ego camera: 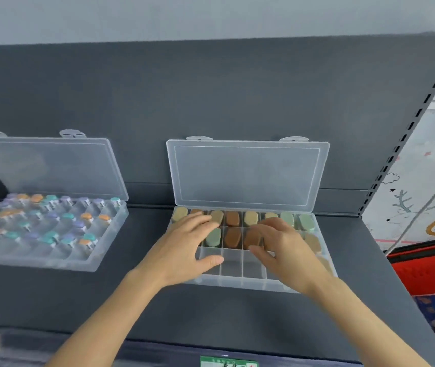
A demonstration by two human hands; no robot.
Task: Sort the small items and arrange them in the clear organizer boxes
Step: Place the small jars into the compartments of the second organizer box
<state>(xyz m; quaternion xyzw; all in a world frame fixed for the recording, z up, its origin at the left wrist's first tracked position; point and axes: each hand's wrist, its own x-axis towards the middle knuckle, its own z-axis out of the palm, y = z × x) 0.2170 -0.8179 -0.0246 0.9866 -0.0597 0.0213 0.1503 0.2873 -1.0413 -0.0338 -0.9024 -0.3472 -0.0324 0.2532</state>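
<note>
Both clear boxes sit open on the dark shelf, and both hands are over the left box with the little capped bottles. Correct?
Not quite. Both clear boxes sit open on the dark shelf, but the left hand and right hand are over the right box with the oval pieces, not the left box with the capped bottles. The head view shows it.

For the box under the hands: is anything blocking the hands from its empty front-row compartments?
Nothing visible does. The lid stands tipped back, so the empty front compartments of the organizer box are open on top. The left hand and right hand are both over the box.
</note>
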